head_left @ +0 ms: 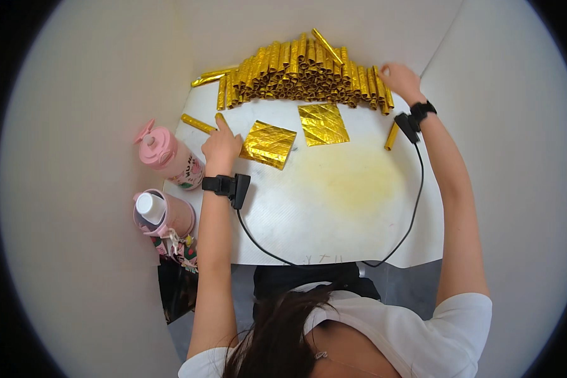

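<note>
While the left hand (222, 148) sits by a gold tube (196, 122), the right hand (403, 82) curls by the pile (290, 70) — fingers' (222, 125) hold unclear.

Bright, soft, fairly even light fills the scene; its source is out of frame. The white tabletop (283, 217) shows only faint, soft-edged shadows. Sharp glints streak the two gold foil sheets (268, 145) toward the centre, while the heap of gold rolls (283, 69) at 12 o'clock mixes shine with dark hollows. Fine detail is slightly soft. Fisheye distortion bows the pale walls (510, 189), and a blurred black vignette closes in at 3 and 9 o'clock.
</note>
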`<state>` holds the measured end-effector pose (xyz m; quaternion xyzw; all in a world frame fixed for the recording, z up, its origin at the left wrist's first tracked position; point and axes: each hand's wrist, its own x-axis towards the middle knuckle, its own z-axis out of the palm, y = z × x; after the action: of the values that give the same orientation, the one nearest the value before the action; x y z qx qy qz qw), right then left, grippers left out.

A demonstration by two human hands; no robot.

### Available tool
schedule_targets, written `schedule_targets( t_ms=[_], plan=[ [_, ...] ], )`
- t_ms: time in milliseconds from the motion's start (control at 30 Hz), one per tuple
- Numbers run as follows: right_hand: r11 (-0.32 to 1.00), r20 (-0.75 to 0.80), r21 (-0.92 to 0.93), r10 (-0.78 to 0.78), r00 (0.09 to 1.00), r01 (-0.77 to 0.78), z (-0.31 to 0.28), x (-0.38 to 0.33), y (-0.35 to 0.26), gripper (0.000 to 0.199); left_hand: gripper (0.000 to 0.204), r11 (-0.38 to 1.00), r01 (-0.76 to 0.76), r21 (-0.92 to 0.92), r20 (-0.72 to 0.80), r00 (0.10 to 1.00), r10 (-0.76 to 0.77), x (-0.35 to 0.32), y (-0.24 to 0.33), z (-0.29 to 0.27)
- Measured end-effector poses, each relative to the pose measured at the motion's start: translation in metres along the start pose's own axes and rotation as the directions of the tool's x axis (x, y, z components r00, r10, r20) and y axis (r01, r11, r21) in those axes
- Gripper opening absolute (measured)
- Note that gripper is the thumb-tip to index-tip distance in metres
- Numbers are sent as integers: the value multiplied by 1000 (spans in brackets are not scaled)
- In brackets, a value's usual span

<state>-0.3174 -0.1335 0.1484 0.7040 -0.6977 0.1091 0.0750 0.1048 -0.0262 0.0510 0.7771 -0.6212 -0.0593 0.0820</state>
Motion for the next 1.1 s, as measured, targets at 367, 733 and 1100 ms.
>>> schedule_targets(
  t_ms=[367, 733, 1100],
  plan=[
    [887, 390, 297, 225, 893, -353, 61, -122, 45, 53, 62, 983, -142, -113, -165, 979, 122, -10, 13, -22],
    [765, 60, 631, 119, 991, -130, 32, -70, 26, 55, 54, 802, -495, -334, -446, 833, 328, 26, 159, -73],
    [878, -246, 476, 69, 967, 58, 40, -58, -27, 44, 44, 791, -255, -556, -423, 906, -5, 116, 68, -54]
  ],
)
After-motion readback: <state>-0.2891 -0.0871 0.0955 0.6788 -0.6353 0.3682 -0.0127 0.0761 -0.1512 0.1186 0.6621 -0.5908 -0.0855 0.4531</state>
